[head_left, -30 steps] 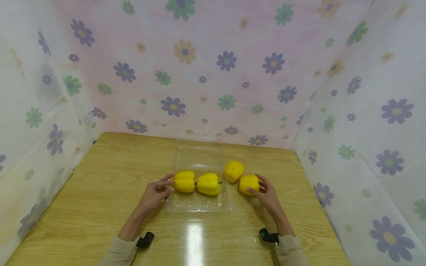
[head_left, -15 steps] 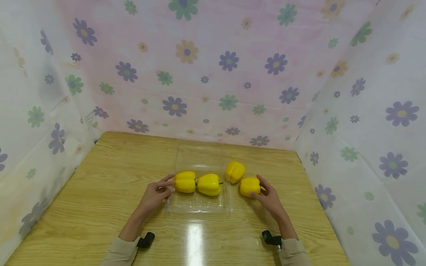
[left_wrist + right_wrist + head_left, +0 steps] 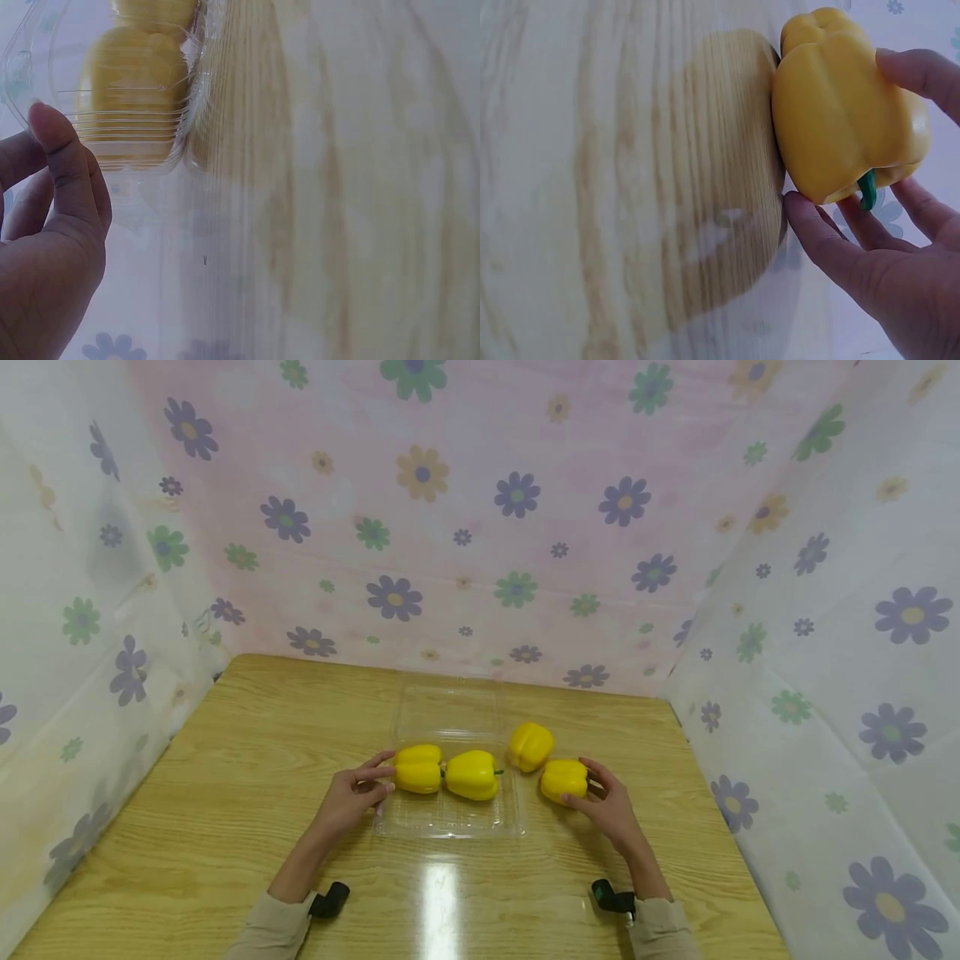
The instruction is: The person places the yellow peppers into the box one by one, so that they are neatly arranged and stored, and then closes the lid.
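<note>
Near the table's (image 3: 225,827) middle, the right hand (image 3: 609,806) is grasping a yellow pepper (image 3: 564,779) just right of the clear tray (image 3: 450,823); the left hand (image 3: 351,795), fingers relaxed, is touching the tray's left pepper (image 3: 417,767).

From the left wrist, fingers (image 3: 64,169) are lying loose beside the tray wall (image 3: 187,112).

From the right wrist, the grip is wrapping the pepper (image 3: 840,112) near its stem; lifting straight would be clearing another pepper (image 3: 530,745) close behind.

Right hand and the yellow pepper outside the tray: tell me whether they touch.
Touching. The right wrist view shows the right hand with its fingers against the yellow pepper, one on top and another at its underside.

Two peppers (image 3: 447,772) lie in the tray (image 3: 448,823) (two more (image 3: 546,763) right of it).
</note>
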`<state>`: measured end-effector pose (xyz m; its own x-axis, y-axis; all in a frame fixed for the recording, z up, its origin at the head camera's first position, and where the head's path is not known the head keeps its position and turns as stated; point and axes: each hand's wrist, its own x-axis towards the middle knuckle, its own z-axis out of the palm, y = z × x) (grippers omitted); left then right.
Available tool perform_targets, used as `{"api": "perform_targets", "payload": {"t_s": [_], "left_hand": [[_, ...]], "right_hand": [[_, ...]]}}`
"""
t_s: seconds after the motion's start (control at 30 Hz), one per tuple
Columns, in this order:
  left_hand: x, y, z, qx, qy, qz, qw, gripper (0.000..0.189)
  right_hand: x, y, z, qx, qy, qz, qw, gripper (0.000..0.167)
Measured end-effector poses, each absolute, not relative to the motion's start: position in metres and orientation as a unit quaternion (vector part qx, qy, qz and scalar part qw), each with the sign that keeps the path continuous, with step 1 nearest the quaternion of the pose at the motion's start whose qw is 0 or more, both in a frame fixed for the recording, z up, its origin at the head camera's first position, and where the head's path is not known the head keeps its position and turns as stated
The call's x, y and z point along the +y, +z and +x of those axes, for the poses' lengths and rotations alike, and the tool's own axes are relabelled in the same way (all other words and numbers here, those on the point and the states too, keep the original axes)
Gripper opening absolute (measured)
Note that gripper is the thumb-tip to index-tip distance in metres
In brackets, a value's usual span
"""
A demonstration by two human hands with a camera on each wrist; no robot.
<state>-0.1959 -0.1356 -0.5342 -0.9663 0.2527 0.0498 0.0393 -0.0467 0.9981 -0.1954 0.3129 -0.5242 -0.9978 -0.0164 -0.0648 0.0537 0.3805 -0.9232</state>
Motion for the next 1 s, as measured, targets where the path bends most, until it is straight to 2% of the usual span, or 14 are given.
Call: {"api": "perform_targets", "payload": {"t_s": [0.27, 0.47, 0.57, 0.83, 1.0], "left_hand": [[-0.137, -0.538, -0.196, 0.679, 0.721, 0.107, 0.084, 0.036], [-0.136, -0.533, -0.195, 0.678, 0.723, 0.103, 0.081, 0.035], [-0.135, -0.531, -0.195, 0.679, 0.723, 0.101, 0.079, 0.035], [-0.134, -0.531, -0.195, 0.681, 0.721, 0.104, 0.076, 0.035], [-0.135, -0.531, -0.195, 0.679, 0.724, 0.097, 0.079, 0.035]], "right_hand": [[0.314, -0.526, -0.193, 0.836, -0.548, 0.007, 0.037, 0.082], [0.303, -0.499, -0.188, 0.833, -0.547, 0.052, 0.065, 0.081], [0.303, -0.503, -0.19, 0.828, -0.552, 0.069, 0.062, 0.082], [0.304, -0.52, -0.188, 0.848, -0.525, 0.062, -0.032, 0.079], [0.303, -0.523, -0.186, 0.853, -0.516, 0.046, -0.066, 0.075]]}}
